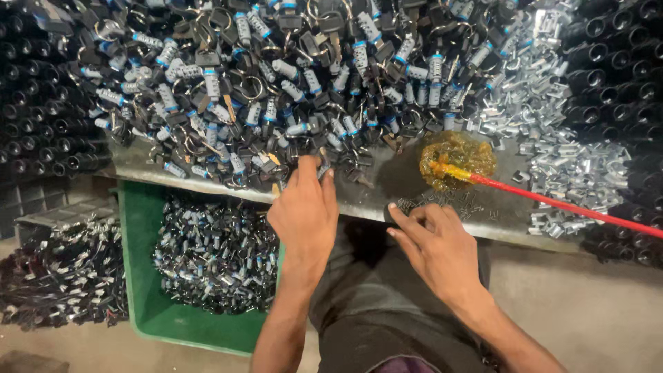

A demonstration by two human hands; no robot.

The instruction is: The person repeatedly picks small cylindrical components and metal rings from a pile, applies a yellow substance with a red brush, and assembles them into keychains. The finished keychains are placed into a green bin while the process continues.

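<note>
The left hand (304, 207) reached to the near edge of the heap of lock cylinders and keys (276, 76), its thumb and forefinger pinched on one small key or cylinder piece (323, 164); the piece was too small to tell which. Beyond the pinch the heap spread far up and to both sides, far too many pieces to count, each cylinder silvery with a blue band and joined to black-headed keys on wire rings. The right hand (431, 245) lay just beside the left, at the near edge of the grey worktable (504, 221), fingers curled round a small dark part (391, 215) that was mostly hidden; how firmly it was held I could not tell. Just past the right fingertips lay a scatter of tiny pins (449, 202), uncountable. Further out sat one lump of yellow grease in clear wrap (457, 159), with one red-handled stick (566, 206) running from it away to the right. Beyond that lay a pile of silver metal clips (559, 159). Below the left hand stood one green crate (148, 304) of assembled cylinders, and black tubes (41, 103) were stacked on both flanks.
</note>
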